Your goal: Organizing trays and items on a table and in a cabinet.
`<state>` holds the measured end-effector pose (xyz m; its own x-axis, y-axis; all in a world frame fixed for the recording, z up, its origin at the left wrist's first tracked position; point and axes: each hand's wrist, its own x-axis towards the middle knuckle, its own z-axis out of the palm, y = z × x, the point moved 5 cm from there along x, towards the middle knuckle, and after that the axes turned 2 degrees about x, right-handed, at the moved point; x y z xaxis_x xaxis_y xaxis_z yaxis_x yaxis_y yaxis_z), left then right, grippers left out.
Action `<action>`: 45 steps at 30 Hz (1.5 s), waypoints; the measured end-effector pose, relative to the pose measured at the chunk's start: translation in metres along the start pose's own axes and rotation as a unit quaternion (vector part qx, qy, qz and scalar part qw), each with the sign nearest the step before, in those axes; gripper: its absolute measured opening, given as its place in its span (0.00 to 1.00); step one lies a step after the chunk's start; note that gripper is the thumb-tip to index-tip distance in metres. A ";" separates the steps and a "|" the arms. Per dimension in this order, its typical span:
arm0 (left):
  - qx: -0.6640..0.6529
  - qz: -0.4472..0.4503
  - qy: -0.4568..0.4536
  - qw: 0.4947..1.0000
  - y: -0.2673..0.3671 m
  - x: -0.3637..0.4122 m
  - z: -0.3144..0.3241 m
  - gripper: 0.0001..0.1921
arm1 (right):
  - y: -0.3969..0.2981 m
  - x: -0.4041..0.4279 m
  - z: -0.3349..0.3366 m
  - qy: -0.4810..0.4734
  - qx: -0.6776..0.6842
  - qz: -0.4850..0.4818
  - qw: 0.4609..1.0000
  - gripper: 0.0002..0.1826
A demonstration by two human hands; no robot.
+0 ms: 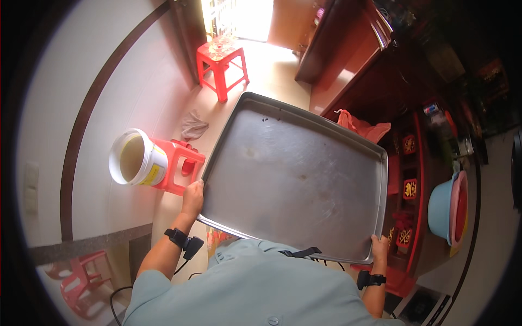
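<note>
A large rectangular metal baking tray (293, 179) is held up in front of my body, its inside facing me. It is scuffed, with a few dark specks near the far edge and a brownish spot at the middle. My left hand (193, 198) grips the tray's left side, thumb on the rim. At the near right corner, my right hand (379, 247) has its thumb over the rim. The fingers of both hands are mostly hidden under the tray. Both wrists wear black straps with small devices.
A white plastic bucket (157, 165) sits on a red plastic stool (179, 163) at the left wall. Another red stool (220, 61) stands toward the bright doorway. A grey cloth (194, 125) lies on the floor. Blue and pink basins (442, 210) stand beside red-and-gold woodwork at right.
</note>
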<state>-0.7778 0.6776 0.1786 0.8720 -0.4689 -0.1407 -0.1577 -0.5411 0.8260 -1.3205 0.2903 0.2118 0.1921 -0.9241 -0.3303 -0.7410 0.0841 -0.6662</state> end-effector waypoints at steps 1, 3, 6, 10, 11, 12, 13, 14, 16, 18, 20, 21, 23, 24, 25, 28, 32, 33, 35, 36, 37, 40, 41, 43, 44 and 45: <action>0.006 -0.015 0.021 1.000 -0.001 -0.018 -0.002 0.20 | -0.007 0.007 -0.002 0.010 -0.001 -0.043 0.999 0.13; 0.014 -0.008 0.079 0.997 -0.011 -0.051 0.002 0.19 | -0.018 0.030 -0.001 0.009 0.009 -0.103 0.995 0.11; 0.015 -0.002 0.181 0.983 -0.012 -0.093 0.011 0.19 | -0.020 0.069 -0.004 -0.040 0.006 -0.117 0.992 0.11; 0.055 -0.045 0.216 0.974 -0.005 -0.160 0.006 0.19 | -0.029 0.095 -0.001 -0.080 -0.007 -0.192 0.978 0.10; 0.054 -0.049 0.229 0.971 -0.005 -0.176 0.005 0.19 | -0.024 0.101 0.002 -0.093 -0.010 -0.195 0.976 0.10; 0.055 -0.068 0.246 0.965 -0.007 -0.198 0.005 0.19 | -0.019 0.108 0.005 -0.099 0.000 -0.210 0.973 0.10; 0.058 -0.091 0.265 0.958 -0.008 -0.220 0.003 0.19 | -0.025 0.110 0.007 -0.114 -0.003 -0.221 0.969 0.10; 0.055 -0.111 0.269 0.955 -0.008 -0.240 0.003 0.19 | -0.032 0.111 0.010 -0.134 -0.022 -0.231 0.963 0.10; 0.048 -0.124 0.298 0.945 -0.018 -0.276 0.005 0.19 | -0.038 0.115 0.023 -0.178 -0.033 -0.256 0.950 0.12; 0.044 -0.139 0.322 0.935 -0.028 -0.312 0.004 0.19 | -0.042 0.113 0.036 -0.201 -0.050 -0.280 0.937 0.12; 0.055 -0.175 0.334 0.925 -0.032 -0.348 -0.003 0.19 | -0.050 0.104 0.049 -0.211 -0.061 -0.302 0.928 0.11; 0.063 -0.195 0.332 0.921 -0.034 -0.367 -0.006 0.19 | -0.052 0.099 0.055 -0.229 -0.072 -0.312 0.919 0.11; 0.056 -0.223 0.363 0.903 -0.043 -0.410 -0.010 0.20 | -0.062 0.089 0.072 -0.259 -0.079 -0.333 0.903 0.11; 0.037 -0.246 0.372 0.894 -0.054 -0.435 -0.004 0.21 | -0.077 0.072 0.080 -0.278 -0.091 -0.349 0.891 0.11; 0.020 -0.269 0.382 0.884 -0.063 -0.464 -0.002 0.21 | -0.098 0.039 0.083 -0.303 -0.102 -0.350 0.881 0.10; -0.021 -0.309 0.432 0.847 -0.081 -0.544 -0.001 0.22 | -0.124 -0.016 0.109 -0.346 -0.125 -0.386 0.846 0.10; -0.039 -0.377 0.483 0.789 -0.120 -0.673 0.021 0.22 | -0.139 -0.087 0.166 -0.385 -0.160 -0.459 0.785 0.09; -0.046 -0.391 0.498 0.772 -0.127 -0.707 0.023 0.22 | -0.144 -0.114 0.182 -0.396 -0.168 -0.474 0.768 0.10; -0.065 -0.383 0.550 0.739 -0.134 -0.773 0.024 0.21 | -0.152 -0.169 0.213 -0.418 -0.192 -0.509 0.727 0.10; -0.069 -0.394 0.567 0.720 -0.134 -0.803 0.023 0.21 | -0.157 -0.196 0.228 -0.407 -0.212 -0.546 0.701 0.11; -0.072 -0.390 0.589 0.704 -0.132 -0.834 0.018 0.21 | -0.160 -0.228 0.240 -0.396 -0.228 -0.582 0.673 0.12; -0.088 -0.402 0.649 0.640 -0.150 -0.904 0.067 0.20 | -0.151 -0.309 0.287 -0.424 -0.249 -0.621 0.611 0.13; -0.097 -0.407 0.669 0.614 -0.153 -0.926 0.072 0.20 | -0.155 -0.343 0.302 -0.442 -0.243 -0.646 0.573 0.13; -0.095 -0.463 0.673 0.569 -0.136 -0.959 0.081 0.20 | -0.154 -0.404 0.325 -0.470 -0.249 -0.653 0.539 0.13; -0.094 -0.512 0.660 0.541 -0.131 -0.975 0.087 0.19 | -0.154 -0.437 0.335 -0.472 -0.248 -0.676 0.509 0.13; -0.097 -0.521 0.670 0.519 -0.127 -0.989 0.096 0.19 | -0.154 -0.467 0.344 -0.474 -0.247 -0.698 0.477 0.13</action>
<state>-1.6647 1.1426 0.1606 -0.0036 0.9857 -0.1683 0.6597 0.1289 0.7404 -1.0751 0.8370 0.2383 0.7518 0.6509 -0.1053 0.5169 -0.6810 -0.5188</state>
